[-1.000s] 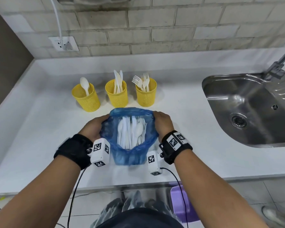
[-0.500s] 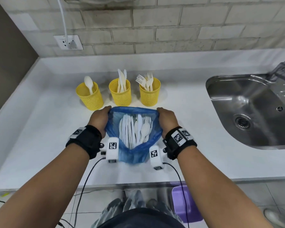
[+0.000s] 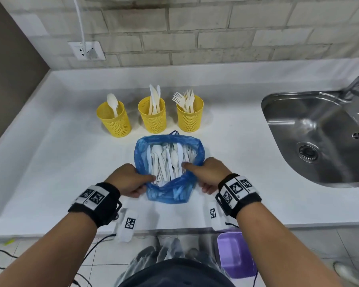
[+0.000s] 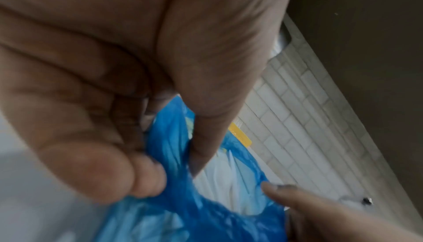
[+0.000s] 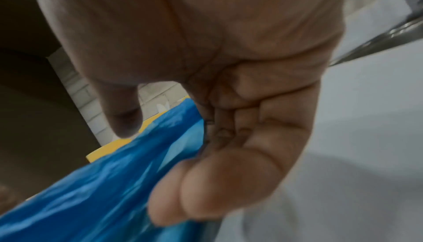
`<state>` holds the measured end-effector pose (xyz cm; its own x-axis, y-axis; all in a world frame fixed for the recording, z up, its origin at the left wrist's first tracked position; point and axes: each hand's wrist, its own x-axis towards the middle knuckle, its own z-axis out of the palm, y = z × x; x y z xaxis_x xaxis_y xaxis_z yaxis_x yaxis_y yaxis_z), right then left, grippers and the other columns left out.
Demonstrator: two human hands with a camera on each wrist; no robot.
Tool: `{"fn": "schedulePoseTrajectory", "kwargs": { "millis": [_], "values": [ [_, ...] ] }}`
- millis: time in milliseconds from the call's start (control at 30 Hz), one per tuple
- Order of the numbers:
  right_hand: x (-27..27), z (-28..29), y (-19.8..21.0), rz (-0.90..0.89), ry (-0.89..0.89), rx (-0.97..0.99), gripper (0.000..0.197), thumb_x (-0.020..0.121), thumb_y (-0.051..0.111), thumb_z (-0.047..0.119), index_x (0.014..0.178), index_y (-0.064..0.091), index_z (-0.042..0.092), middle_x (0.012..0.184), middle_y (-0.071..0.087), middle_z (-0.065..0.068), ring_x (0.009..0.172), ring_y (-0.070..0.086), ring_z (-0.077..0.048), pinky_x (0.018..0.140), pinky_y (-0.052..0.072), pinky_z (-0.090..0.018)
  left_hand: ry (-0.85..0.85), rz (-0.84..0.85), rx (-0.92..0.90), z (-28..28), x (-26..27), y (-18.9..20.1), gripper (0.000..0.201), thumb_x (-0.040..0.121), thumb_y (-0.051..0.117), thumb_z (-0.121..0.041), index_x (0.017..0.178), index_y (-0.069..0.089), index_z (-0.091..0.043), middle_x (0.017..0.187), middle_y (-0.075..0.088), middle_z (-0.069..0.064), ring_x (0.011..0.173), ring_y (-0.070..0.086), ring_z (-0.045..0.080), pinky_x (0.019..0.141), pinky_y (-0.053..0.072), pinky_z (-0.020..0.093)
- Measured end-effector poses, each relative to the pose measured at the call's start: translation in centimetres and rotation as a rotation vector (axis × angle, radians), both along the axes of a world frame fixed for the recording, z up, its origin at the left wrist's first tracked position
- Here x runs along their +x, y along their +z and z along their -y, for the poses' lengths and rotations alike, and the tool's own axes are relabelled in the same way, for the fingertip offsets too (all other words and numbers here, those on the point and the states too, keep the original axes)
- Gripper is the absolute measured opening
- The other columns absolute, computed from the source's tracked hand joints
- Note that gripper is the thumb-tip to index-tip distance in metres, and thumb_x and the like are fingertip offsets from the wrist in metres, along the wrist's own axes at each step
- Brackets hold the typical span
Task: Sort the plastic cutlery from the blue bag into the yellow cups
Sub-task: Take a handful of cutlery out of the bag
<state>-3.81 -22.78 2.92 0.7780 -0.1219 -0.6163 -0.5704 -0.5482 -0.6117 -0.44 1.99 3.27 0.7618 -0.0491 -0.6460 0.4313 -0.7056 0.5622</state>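
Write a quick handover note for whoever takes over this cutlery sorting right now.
Left hand pinches the blue bag at its near left edge; right hand grips the right edge, holding the mouth open.
Bag lies on the countertop before three yellow cups.
Done: left cup has one spoon, middle cup knives, right cup forks.
Left: mixed cutlery still fills the bag.

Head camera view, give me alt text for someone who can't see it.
Two hands, left hand and right hand, hold open a blue bag of white plastic cutlery on a white counter. Behind it stand three yellow cups holding a spoon, knives and forks; a steel sink lies right.
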Motion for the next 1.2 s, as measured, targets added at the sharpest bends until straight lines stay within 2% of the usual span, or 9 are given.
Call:
{"fn": "schedulePoseTrajectory", "kwargs": {
  "millis": [233,367,467,600,700,833,933,1000,1200],
  "values": [
    [-0.4,-0.8,-2.1,0.086,-0.17,0.406,0.005,0.083,0.065,-0.003,0.087,0.069,-0.003,0.086,0.074,-0.023,0.079,0.075,-0.037,0.081,0.063,-0.051,0.303,-0.029,-0.338,-0.2,-1.4,-0.9,0.011,0.087,0.069,0.008,0.09,0.061,0.001,0.081,0.067,0.016,0.075,0.073,0.026,0.074,0.065,0.035],
    [-1.5,0.0,-2.7,0.145,-0.266,0.805,0.031,0.08,0.048,-0.028,0.079,0.061,0.001,0.08,0.062,-0.019,0.079,0.064,-0.035,0.085,0.06,-0.055,0.47,-0.263,-0.624,-0.7,-2.1,-1.2,0.025,0.093,0.055,0.015,0.094,0.061,-0.009,0.076,0.074,0.008,0.081,0.069,0.022,0.072,0.063,0.029],
    [-2.3,0.7,-3.5,0.11,-0.288,0.872,0.037,0.081,0.047,-0.031,0.079,0.059,0.004,0.077,0.061,-0.017,0.074,0.065,-0.03,0.086,0.06,-0.052,0.424,-0.333,-0.619,-1.7,-2.9,-2.1,0.033,0.089,0.06,0.017,0.104,0.063,-0.011,0.099,0.074,0.011,0.09,0.068,0.022,0.07,0.062,0.027],
    [-2.5,1.5,-3.3,0.125,-0.291,0.718,0.022,0.086,0.068,-0.01,0.1,0.063,0.006,0.098,0.067,-0.018,0.084,0.067,-0.029,0.08,0.057,-0.044,0.385,-0.225,-0.548,-2.8,-3.4,-2.1,0.051,0.083,0.078,0.004,0.129,0.06,-0.01,0.12,0.074,0.016,0.103,0.071,0.027,0.085,0.059,0.036],
    [-1.7,1.8,-2.2,0.285,-0.367,0.399,0.04,0.083,0.077,0.01,0.119,0.059,0.014,0.107,0.063,-0.009,0.086,0.064,-0.021,0.073,0.052,-0.032,0.412,0.12,-0.343,-2.8,-2.5,-0.7,0.066,0.078,0.088,-0.017,0.132,0.051,-0.02,0.117,0.068,0.011,0.105,0.067,0.025,0.088,0.055,0.038],
    [-0.9,-0.1,0.2,0.823,-0.181,-0.068,0.026,0.082,0.071,0.01,0.106,0.064,0.017,0.107,0.057,-0.001,0.091,0.059,-0.017,0.08,0.048,-0.026,0.167,0.663,-0.09,-1.1,-1.8,0.7,0.029,0.083,0.081,-0.017,0.104,0.061,-0.022,0.099,0.063,0.0,0.082,0.062,0.01,0.076,0.049,0.029],
    [-0.4,-2.9,1.1,0.839,0.218,-0.153,0.007,0.084,0.062,0.009,0.088,0.067,0.013,0.092,0.067,-0.003,0.085,0.062,-0.022,0.077,0.051,-0.033,-0.189,0.513,0.071,0.9,-0.9,0.6,0.006,0.088,0.069,-0.02,0.087,0.065,-0.016,0.079,0.067,-0.002,0.076,0.064,0.017,0.07,0.048,0.029],
    [-0.4,-4.4,1.1,0.615,0.455,-0.27,0.01,0.089,0.056,0.014,0.081,0.062,0.012,0.087,0.067,-0.005,0.085,0.064,-0.025,0.071,0.051,-0.034,-0.369,0.38,0.256,1.6,-0.4,-0.2,0.03,0.09,0.061,-0.025,0.067,0.053,-0.009,0.064,0.055,0.003,0.067,0.056,0.022,0.057,0.039,0.03],
    [-0.6,-4.0,0.6,0.3,0.602,-0.547,0.022,0.1,0.05,0.03,0.084,0.049,0.015,0.085,0.056,-0.003,0.08,0.053,-0.025,0.072,0.041,-0.032,-0.306,0.223,0.314,1.9,-0.1,-1.8,0.045,0.094,0.061,-0.05,0.072,0.058,-0.011,0.068,0.06,0.004,0.068,0.059,0.018,0.057,0.04,0.03]
  ]
}}
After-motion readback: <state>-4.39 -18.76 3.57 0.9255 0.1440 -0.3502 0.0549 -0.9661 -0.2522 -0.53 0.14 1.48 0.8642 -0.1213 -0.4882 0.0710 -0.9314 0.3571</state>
